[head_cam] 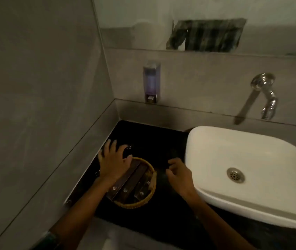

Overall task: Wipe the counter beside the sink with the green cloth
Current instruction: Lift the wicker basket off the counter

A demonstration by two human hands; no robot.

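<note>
No green cloth [175, 156] clearly visible, just a dark blurry lump on the black counter [154, 141] right at the right hand [177, 175], beside the white sink [251, 170]. Could be the cloth, too dim to call. Right fingers [172, 164] curled loosely, tips at that lump, can't tell if actually pinching anything. Left hand [113, 159] spread flat, palm resting across the far rim of the wicker basket [136, 184], fingertips out on the counter toward the wall corner. Basket full of dark wrapped packets [125, 184], sitting mid-counter.

Looks like the clearing or setup step rather than wiping proper. Next up, probably: slide or lift the basket out of the way, get a real grip on the cloth, then sweep the open patch between basket and sink. Soap dispenser [151, 82] and tap [264, 94] up on the wall, well clear.
</note>
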